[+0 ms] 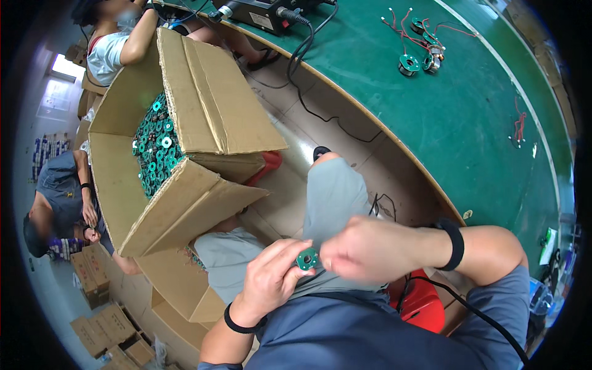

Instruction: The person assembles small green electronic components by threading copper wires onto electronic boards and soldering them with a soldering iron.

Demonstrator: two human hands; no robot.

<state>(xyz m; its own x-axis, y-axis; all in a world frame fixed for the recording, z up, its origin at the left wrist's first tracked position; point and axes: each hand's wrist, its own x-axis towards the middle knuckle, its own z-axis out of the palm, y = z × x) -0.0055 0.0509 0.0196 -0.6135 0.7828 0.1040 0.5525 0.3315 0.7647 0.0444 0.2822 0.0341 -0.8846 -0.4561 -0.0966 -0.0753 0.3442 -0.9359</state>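
Note:
My left hand (269,275) grips a small round green circuit board (302,259) with a hole in its middle, held between thumb and fingers above my lap. Close to the right of the board is my right hand (373,248), blurred by motion, its fingers curled together. Whatever its fingertips hold, if anything, is hidden. A large open cardboard box (206,92) stands left of my knees, with a heap of similar green round parts (157,145) inside.
A green-topped table (394,105) curves along the right, bearing wired round coils (409,65), red wires (520,126) and a black device (253,18). A lower box (179,280) stands beside my left leg. One co-worker (58,191) sits at left, another (114,52) beyond the box.

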